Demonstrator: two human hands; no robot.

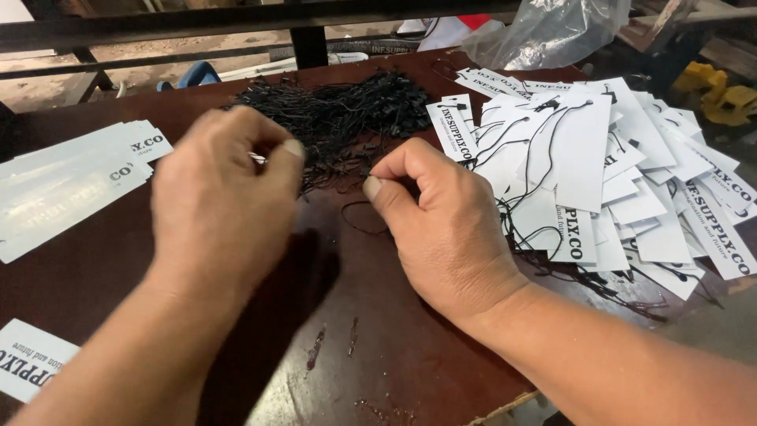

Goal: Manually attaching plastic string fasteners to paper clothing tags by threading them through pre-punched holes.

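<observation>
My left hand (221, 201) is curled over the dark red table (371, 347), with a bit of white tag showing between its thumb and fingers. My right hand (438, 225) pinches a thin black string whose loop (359, 217) lies on the table below the thumb. Just beyond both hands lies a tangled pile of black strings (339, 114). To the right of my right hand spreads a heap of white paper tags (599, 166) with black strings threaded through them.
A stack of white tags without strings (63, 185) lies at the left, and another tag (31, 367) at the lower left corner. A clear plastic bag (544, 31) sits at the far right edge. A black metal frame (307, 39) runs behind the table.
</observation>
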